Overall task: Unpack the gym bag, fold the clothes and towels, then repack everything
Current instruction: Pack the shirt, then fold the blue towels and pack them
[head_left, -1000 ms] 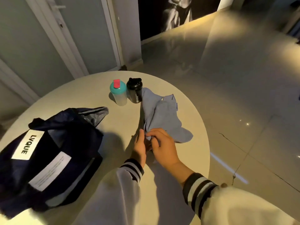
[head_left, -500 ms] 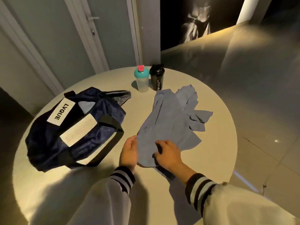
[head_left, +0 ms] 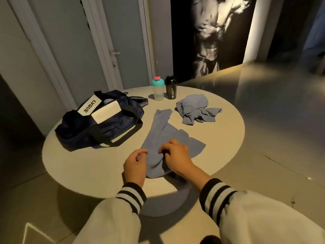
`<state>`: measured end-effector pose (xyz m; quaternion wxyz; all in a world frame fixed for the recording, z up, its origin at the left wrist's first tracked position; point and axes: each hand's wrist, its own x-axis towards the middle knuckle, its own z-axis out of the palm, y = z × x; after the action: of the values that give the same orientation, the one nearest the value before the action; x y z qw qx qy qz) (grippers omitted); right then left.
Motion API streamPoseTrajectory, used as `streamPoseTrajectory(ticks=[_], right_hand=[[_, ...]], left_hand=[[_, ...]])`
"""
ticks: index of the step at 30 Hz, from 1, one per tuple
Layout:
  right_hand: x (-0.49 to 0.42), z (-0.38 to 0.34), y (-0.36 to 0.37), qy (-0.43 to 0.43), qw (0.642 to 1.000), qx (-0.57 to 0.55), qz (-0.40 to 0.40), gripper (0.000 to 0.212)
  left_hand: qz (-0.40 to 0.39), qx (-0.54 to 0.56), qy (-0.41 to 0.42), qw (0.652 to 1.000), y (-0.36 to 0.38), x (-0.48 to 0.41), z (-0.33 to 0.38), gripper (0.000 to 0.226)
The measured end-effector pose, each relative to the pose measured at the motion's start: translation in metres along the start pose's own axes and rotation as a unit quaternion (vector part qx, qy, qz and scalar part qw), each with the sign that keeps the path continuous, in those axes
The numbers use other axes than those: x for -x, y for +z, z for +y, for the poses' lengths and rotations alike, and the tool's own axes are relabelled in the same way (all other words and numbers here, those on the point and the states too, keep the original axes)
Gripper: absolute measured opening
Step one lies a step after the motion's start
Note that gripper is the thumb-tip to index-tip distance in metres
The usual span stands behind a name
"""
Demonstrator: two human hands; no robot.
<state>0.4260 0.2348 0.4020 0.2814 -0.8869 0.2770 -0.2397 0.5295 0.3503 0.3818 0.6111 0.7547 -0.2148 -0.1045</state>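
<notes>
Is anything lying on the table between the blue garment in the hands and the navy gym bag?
Nothing visible does. Only bare table separates the blue garment from the gym bag; the teal-lidded bottle, the black bottle and the crumpled garment sit farther back.

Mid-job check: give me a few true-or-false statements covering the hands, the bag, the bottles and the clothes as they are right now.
1. The left hand and right hand both grip the spread blue garment. True.
2. The gym bag sits on the floor. False: it rests on the table, left of the spread blue garment.
3. A crumpled blue garment lies apart from the spread one, toward the table's far right. True.
4. The black shaker lies on its side. False: it stands upright.
5. The teal-lidded bottle stands right of the black shaker. False: it stands left of it.
</notes>
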Motion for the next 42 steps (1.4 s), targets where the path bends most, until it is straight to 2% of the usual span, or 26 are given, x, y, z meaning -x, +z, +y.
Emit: streamPoseTrajectory(ticks=[3, 6, 10, 12, 14, 17, 19, 20, 21, 23, 26, 29, 32, 37, 38, 42], right_hand=[[0.030, -0.017, 0.006, 0.072, 0.994, 0.066, -0.050, 0.032], [0.050, -0.021, 0.013, 0.082, 0.982, 0.138, -0.097, 0.039], [0.054, -0.009, -0.002, 0.083, 0.982, 0.103, -0.132, 0.035], [0.049, 0.002, -0.010, 0.085, 0.983, 0.107, -0.125, 0.029], [0.043, 0.019, -0.015, 0.108, 0.976, 0.164, -0.095, 0.023], [0.037, 0.039, -0.016, 0.143, 0.958, 0.246, -0.040, 0.021], [0.038, 0.035, -0.015, 0.111, 0.975, 0.192, 0.003, 0.019], [0.041, 0.030, -0.015, 0.089, 0.988, 0.124, 0.008, 0.022], [0.043, 0.026, -0.016, 0.079, 0.995, 0.059, -0.007, 0.025], [0.047, 0.030, -0.022, 0.081, 0.995, 0.015, -0.049, 0.029], [0.050, 0.051, -0.037, 0.078, 0.989, 0.097, -0.079, 0.031], [0.050, 0.061, -0.048, 0.100, 0.974, 0.195, -0.063, 0.040], [0.048, 0.046, -0.045, 0.116, 0.960, 0.248, -0.058, 0.033], [0.051, 0.017, -0.018, 0.074, 0.991, 0.110, 0.021, 0.034], [0.052, 0.017, -0.014, 0.078, 0.993, 0.086, 0.018, 0.035], [0.050, 0.032, -0.014, 0.092, 0.995, 0.037, 0.001, 0.036]], left_hand=[[-0.075, -0.119, 0.025, 0.990, -0.012, 0.033, -0.004, 0.025], [-0.112, -0.155, 0.046, 0.980, -0.019, 0.058, -0.010, 0.027], [-0.074, -0.139, 0.077, 0.984, -0.024, 0.059, -0.008, 0.024], [-0.071, -0.171, 0.128, 0.974, -0.018, 0.051, -0.003, 0.028], [-0.133, -0.253, 0.188, 0.940, -0.004, 0.042, -0.002, 0.031], [-0.207, -0.402, 0.234, 0.861, 0.020, 0.039, -0.002, 0.032], [-0.215, -0.437, 0.232, 0.842, 0.034, 0.042, 0.002, 0.035], [-0.217, -0.443, 0.232, 0.838, 0.041, 0.043, 0.005, 0.036], [-0.220, -0.435, 0.230, 0.842, 0.046, 0.045, 0.009, 0.035], [-0.242, -0.369, 0.212, 0.872, 0.051, 0.047, 0.013, 0.032], [-0.255, -0.256, 0.190, 0.913, 0.043, 0.046, 0.014, 0.026], [-0.225, -0.309, 0.224, 0.897, 0.035, 0.034, 0.011, 0.027], [-0.231, -0.372, 0.220, 0.872, 0.036, 0.031, 0.007, 0.028], [-0.162, -0.452, 0.246, 0.842, 0.047, 0.037, 0.013, 0.028], [-0.164, -0.459, 0.232, 0.842, 0.048, 0.040, 0.015, 0.029], [-0.185, -0.371, 0.187, 0.891, 0.040, 0.044, 0.018, 0.036]])
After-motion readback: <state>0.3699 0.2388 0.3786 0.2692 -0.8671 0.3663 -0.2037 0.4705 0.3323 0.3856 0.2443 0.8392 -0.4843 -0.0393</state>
